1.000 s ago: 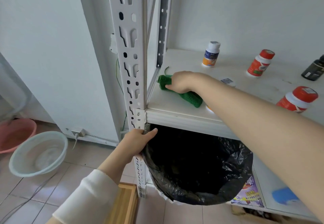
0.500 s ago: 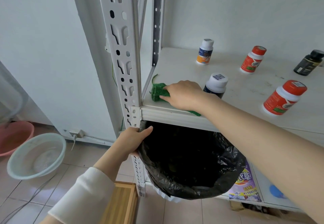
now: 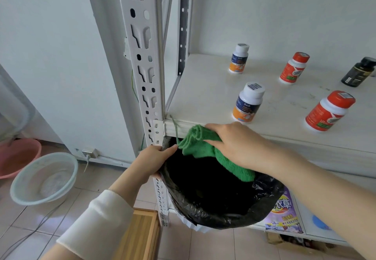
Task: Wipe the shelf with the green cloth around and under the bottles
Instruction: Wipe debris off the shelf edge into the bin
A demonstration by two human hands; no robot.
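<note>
Right hand (image 3: 234, 144): palm down, fingers curled over the bunched green terry cloth (image 3: 205, 148) and gripping it; thumb hidden.
Green cloth: off the board, in front of the white shelf (image 3: 203, 89) front edge and just below it, above the mouth of the black plastic bin bag (image 3: 213, 202). Far end droops toward the bag's right rim. A loose green thread runs up to the shelf's front-left corner.
Left hand (image 3: 154, 158): closed on the bag's left rim, thumb on top, just under the shelf corner, beside the perforated white metal upright (image 3: 142, 56).
Bottles on shelf: all upright, none touched. White-capped blue-and-orange bottle (image 3: 249, 102) nearest the right hand; a second like it (image 3: 239, 58) farther back; two red-capped red bottles (image 3: 327, 111) (image 3: 293, 67); a dark bottle (image 3: 359, 72) at far right.
Floor, left: clear plastic basin (image 3: 44, 178), pink basin (image 3: 18, 156) behind it.
</note>
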